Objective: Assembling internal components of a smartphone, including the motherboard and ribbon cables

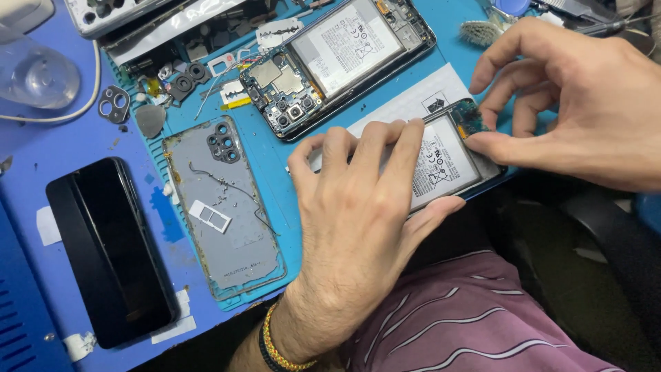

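Observation:
My left hand lies flat over an opened phone at the near edge of the blue work mat, holding it down; its white battery shows between my hands. My right hand pinches at the phone's upper right corner, fingertips on a small green circuit board. A second opened phone with battery and camera modules lies farther back. A grey back cover with camera holes lies left of my left hand.
A black phone lies face up at the left on the blue table. Small parts, screws and camera rings are scattered at the mat's far left. A clear plastic container stands at top left. A brush lies at the back.

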